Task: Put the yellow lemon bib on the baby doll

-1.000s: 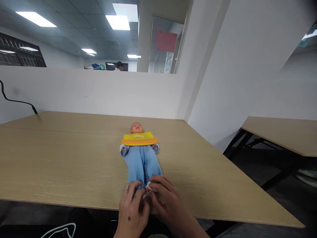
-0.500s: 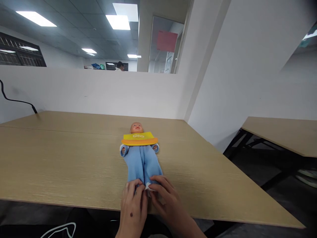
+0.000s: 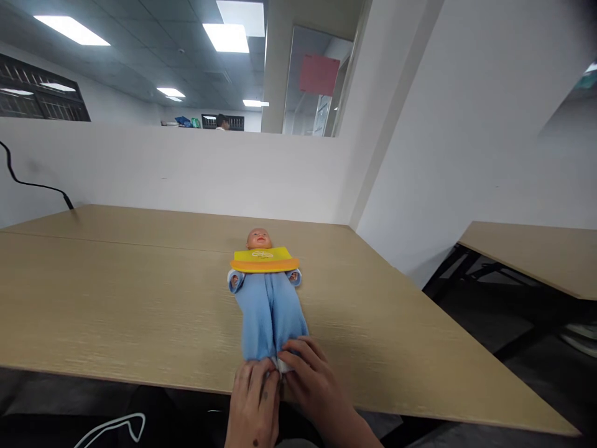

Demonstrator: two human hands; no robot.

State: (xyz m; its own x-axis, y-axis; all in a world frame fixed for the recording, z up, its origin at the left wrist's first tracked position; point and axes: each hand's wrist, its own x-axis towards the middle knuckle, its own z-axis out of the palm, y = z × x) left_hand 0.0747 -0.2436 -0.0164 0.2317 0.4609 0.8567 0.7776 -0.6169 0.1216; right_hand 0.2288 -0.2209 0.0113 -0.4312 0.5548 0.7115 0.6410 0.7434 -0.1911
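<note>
Before a white partition wall, a pale wood-grain table holds a thin black cable, curving far left of the fingers. The left hand bends its fingers against one end of fleecy blue trousers; whether they grip cannot be told. The doll lies face up just ahead of the fingers, feet nearest, apparently so both hands reach easily. Farther ahead, a flat yellow bib with a curved orange lip covers its chest. The right hand closes on white cloth, likely to control the soft edge. Well right stands a second table.
</note>
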